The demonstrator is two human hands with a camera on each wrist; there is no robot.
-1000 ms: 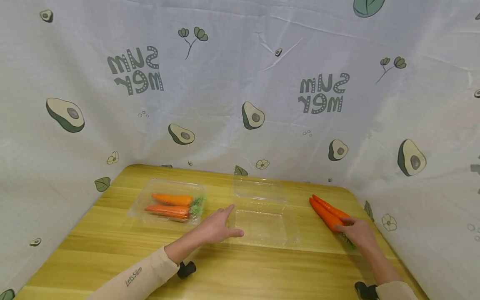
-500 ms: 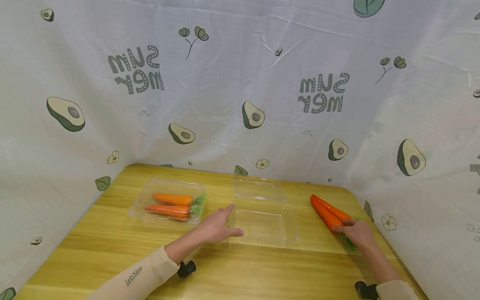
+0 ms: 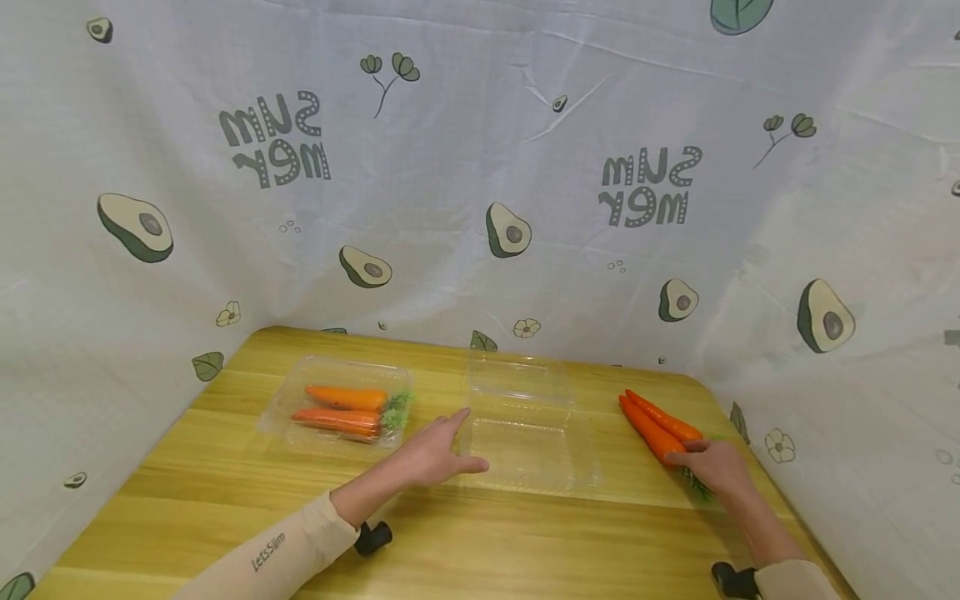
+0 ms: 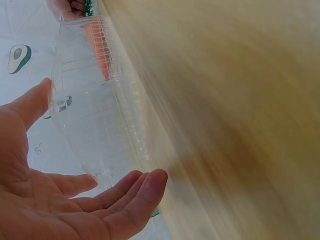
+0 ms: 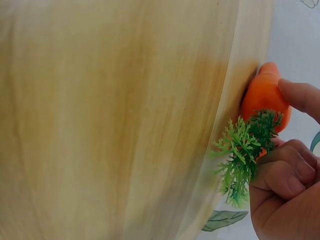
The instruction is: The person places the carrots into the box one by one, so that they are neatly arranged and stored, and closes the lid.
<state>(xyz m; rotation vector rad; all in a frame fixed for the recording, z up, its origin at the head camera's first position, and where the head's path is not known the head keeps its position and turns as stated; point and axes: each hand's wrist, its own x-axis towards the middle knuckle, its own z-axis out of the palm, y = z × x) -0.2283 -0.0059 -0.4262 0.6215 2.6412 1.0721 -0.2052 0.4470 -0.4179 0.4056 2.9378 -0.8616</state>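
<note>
My left hand is at the left edge of an opened clear plastic clamshell box, fingers extended and thumb spread. In the left wrist view, the fingertips reach the box's side. Over on the right, two orange carrots with green leafy tops lie side by side on the table. My right hand grips them near their leafy ends. The right wrist view has its thumb against a carrot and the other fingers curled beside the green leaves.
A second clear box, its lid down, stands at the left with carrots inside. The wooden table ends at a white curtain printed with avocados, which also runs along both sides.
The right hand and the carrots have shifted only very slightly. My left hand keeps its place by the opened box.
</note>
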